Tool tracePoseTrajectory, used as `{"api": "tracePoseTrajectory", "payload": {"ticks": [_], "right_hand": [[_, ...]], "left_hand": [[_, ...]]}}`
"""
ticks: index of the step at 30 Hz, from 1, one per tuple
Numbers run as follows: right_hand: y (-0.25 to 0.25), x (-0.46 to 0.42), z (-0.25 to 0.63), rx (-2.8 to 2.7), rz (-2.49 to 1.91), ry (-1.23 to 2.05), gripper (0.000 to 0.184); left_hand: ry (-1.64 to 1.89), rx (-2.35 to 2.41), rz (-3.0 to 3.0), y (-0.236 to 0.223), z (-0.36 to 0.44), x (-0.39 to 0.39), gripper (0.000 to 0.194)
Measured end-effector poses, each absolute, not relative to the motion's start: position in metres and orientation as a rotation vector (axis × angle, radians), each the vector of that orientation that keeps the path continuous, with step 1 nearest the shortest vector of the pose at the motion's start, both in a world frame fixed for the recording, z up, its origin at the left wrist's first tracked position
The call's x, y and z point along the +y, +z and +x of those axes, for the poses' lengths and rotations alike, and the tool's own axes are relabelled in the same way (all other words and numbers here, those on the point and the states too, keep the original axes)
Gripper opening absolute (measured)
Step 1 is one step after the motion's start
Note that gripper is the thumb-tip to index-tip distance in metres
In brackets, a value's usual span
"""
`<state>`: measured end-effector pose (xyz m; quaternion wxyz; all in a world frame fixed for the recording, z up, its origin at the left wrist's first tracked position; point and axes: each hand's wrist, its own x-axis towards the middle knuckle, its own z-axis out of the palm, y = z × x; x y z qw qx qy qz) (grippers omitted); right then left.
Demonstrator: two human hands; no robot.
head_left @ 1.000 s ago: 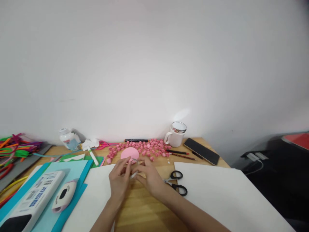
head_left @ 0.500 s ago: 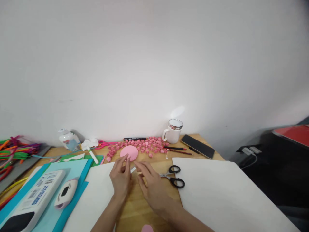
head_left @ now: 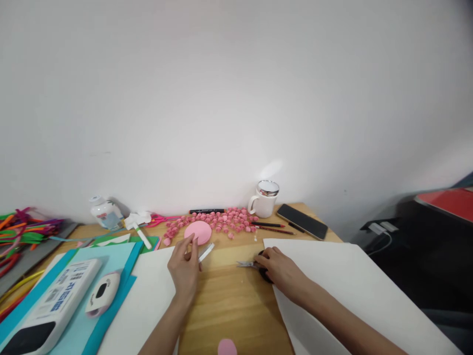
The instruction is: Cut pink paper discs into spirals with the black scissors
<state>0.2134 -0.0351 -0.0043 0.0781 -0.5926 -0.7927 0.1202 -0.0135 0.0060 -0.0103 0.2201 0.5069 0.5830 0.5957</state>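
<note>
My left hand (head_left: 184,264) is closed in a pinch around a narrow white strip (head_left: 206,252), whose free end sticks out to the right. Just beyond those fingertips lies a flat pink paper circle (head_left: 198,230). On the right, my right hand (head_left: 278,268) has its fingers around the black handles of the scissors (head_left: 247,264); the silver blades point left along the wooden table. Most of the handles are hidden under the fingers. A smaller pink paper piece (head_left: 226,347) rests at the near edge of the view.
Many pink rolled paper pieces (head_left: 225,222) lie behind the circle. A white mug (head_left: 265,199) and a phone (head_left: 302,221) stand and lie at back right. White sheets (head_left: 318,266) flank both sides. At left are a correction-tape-like dispenser (head_left: 105,293), a long white box (head_left: 55,305) and a bottle (head_left: 106,213).
My right hand has left the white strip beside my left hand and moved right onto the scissors' handles. My left hand has stayed in place, still pinching the strip.
</note>
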Motion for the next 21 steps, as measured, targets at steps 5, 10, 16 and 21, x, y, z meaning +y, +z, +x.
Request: {"api": "tracePoseTrajectory", "payload": {"ticks": [5,10,16,21], "right_hand": [[-0.003,-0.030,0.210,-1.954,-1.579,0.755,0.039],[-0.007,-0.031,0.178,-1.389,-1.163,1.306,0.051],[-0.015,-0.027,0.137,-1.727,-1.391,0.948,0.051],[-0.010,-0.025,0.124,-1.873,-1.536,0.848,0.037]], "left_hand": [[1.678,1.659,1.378,-0.007,-0.014,0.006,0.033],[1.679,1.706,1.330,-0.005,-0.014,0.005,0.034],[1.721,1.707,1.276,-0.005,-0.013,0.007,0.033],[1.695,1.724,1.276,-0.008,-0.014,0.008,0.031]]}}
